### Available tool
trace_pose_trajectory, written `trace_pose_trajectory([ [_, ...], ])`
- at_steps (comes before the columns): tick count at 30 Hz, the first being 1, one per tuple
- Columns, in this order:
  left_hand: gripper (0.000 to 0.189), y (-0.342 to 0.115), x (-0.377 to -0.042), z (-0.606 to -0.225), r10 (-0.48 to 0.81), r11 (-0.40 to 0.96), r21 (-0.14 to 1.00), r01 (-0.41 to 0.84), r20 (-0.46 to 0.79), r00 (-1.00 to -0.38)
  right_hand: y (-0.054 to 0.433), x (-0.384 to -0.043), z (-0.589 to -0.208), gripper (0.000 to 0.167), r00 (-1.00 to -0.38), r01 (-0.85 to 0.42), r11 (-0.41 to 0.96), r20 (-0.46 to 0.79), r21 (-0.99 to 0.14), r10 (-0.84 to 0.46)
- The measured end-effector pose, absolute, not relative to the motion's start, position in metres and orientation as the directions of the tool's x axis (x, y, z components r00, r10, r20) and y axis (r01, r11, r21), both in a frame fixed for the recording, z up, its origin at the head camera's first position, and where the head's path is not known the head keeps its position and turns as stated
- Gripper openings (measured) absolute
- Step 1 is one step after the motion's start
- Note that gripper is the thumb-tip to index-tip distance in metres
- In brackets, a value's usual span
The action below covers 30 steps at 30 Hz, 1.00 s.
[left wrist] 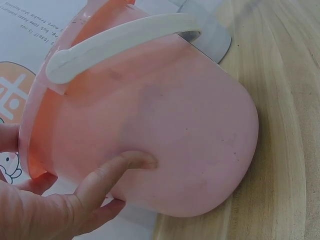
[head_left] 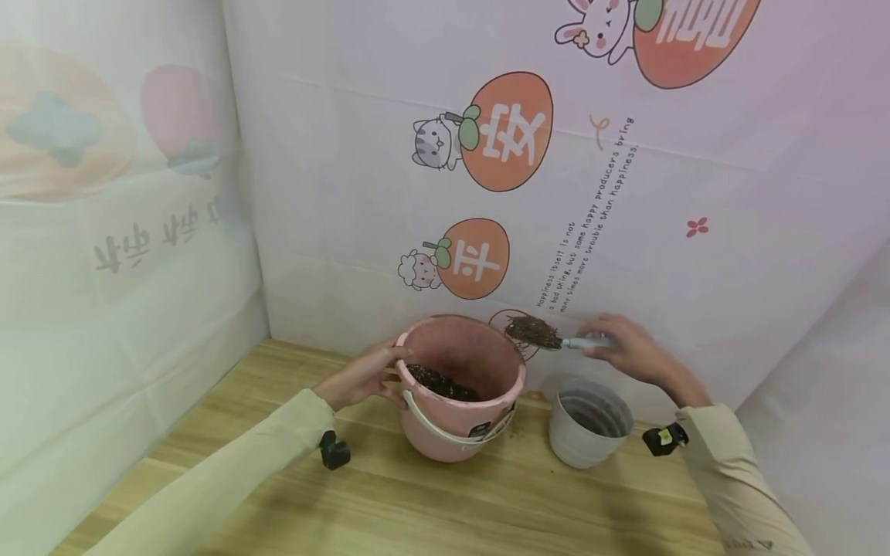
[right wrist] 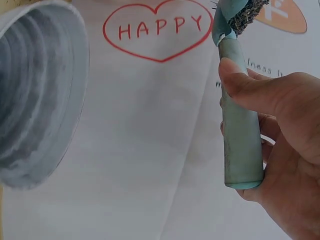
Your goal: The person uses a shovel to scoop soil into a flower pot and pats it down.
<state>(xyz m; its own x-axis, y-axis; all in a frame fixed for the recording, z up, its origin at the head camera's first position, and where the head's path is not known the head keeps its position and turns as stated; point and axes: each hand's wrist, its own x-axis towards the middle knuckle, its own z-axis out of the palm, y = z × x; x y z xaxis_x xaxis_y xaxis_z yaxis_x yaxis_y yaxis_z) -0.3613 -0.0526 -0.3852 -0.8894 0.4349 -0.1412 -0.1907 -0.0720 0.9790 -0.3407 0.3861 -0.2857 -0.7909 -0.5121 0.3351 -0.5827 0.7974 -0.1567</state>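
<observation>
A pink bucket (head_left: pixel 434 444) with a white handle (head_left: pixel 445 434) stands on the table, dark soil (head_left: pixel 445 386) inside it. My left hand (head_left: pixel 361 377) grips its left rim; in the left wrist view the thumb (left wrist: pixel 107 172) presses the outer wall. In my right hand (head_left: pixel 636 351) is a garden trowel (right wrist: pixel 242 120), held by its pale blue-green handle. Dark, fibrous soil (head_left: pixel 531 330) is heaped on the trowel's blade, just beyond the bucket's right rim. Below the right hand stands a light grey plant pot (head_left: pixel 580 448); the visible part of its inside shows bare ridged walls.
Pot and bucket share a wooden table (head_left: pixel 389 510), with a gap between them. Close behind hangs a white printed sheet (head_left: pixel 348 193), and more sheeting (head_left: pixel 139 293) encloses the left side. A few dark crumbs lie on the wood near the pot.
</observation>
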Motion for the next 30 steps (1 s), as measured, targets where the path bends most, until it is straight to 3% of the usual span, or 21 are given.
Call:
trace_pose_trajectory([
  [8,0.064,-0.053,-0.36,-0.382,0.437,-0.069,0.98,-0.189,-0.14,-0.888,0.404,-0.334,-0.286,0.022,-0.782,-0.578,0.808,0.363,-0.117,-0.507],
  [21,0.064,-0.052,-0.361,-0.384,0.434,-0.088,0.976,-0.197,-0.141,-0.89,0.443,-0.323,-0.292,0.019,-0.819,-0.521,0.847,0.343,-0.106,-0.46],
  [30,0.064,-0.054,-0.363,-0.384,0.431,-0.077,0.976,-0.205,-0.153,-0.889,0.471,-0.317,-0.305,0.025,-0.766,-0.579,0.814,0.378,-0.055,-0.52],
])
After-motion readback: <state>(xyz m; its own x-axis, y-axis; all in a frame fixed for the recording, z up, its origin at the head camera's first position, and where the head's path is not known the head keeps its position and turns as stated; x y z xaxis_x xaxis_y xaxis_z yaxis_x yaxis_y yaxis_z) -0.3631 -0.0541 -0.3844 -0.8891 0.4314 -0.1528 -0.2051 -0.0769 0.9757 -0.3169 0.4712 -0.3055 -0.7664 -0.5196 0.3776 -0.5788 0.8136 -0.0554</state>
